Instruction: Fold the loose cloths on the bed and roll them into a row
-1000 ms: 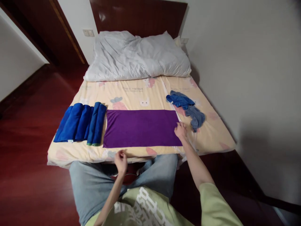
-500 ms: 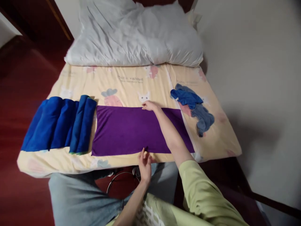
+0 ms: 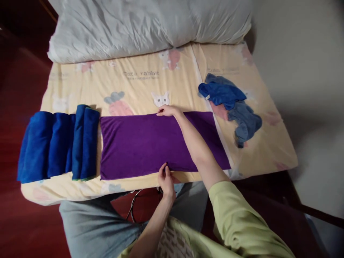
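Well left of both hands: rolled blue towels [image 3: 59, 143], side by side on the bed [image 3: 139, 89]. Between the hands and extending to either side: a purple towel [image 3: 150, 141], spread flat. At its near edge: the left hand [image 3: 166, 179], thumb and fingertips close together. At its far edge: the right hand [image 3: 168, 111], fingers bent. Cloth grasped or merely touched: impossible to tell. Right of the hands: crumpled blue cloths [image 3: 223, 95].

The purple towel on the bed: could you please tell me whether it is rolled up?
No, the purple towel lies spread out on the bed, with the right hand at its far edge and the left hand at its near edge.
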Demonstrator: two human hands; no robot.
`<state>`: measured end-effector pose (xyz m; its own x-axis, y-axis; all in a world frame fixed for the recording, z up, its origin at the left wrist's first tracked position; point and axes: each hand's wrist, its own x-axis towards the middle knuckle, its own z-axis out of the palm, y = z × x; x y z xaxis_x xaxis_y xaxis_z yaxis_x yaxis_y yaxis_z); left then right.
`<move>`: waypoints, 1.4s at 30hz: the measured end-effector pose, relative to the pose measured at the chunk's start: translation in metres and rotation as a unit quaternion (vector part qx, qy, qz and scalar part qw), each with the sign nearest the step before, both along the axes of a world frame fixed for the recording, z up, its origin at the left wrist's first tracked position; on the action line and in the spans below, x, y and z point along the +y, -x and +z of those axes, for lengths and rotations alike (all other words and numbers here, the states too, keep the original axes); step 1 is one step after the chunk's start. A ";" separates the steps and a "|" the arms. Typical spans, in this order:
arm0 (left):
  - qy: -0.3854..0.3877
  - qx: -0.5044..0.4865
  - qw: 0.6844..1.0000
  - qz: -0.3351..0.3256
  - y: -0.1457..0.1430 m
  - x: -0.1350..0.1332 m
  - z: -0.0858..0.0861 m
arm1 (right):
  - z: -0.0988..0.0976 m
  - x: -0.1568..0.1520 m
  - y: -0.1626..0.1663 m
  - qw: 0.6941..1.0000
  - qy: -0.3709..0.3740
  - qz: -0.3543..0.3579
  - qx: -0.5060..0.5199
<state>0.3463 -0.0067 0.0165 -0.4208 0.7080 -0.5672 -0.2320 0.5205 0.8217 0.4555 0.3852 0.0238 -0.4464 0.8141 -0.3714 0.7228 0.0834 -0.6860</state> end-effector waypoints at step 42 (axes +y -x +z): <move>-0.407 0.120 0.898 -0.121 0.294 0.152 0.336 | 0.320 -0.203 -0.037 0.832 -0.239 -0.251 0.434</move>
<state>0.0527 0.1454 0.3526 -0.2406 0.9338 0.2649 0.0416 -0.2628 0.9640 0.4921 0.1821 0.3443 0.0626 0.9410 0.3327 -0.0019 0.3334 -0.9428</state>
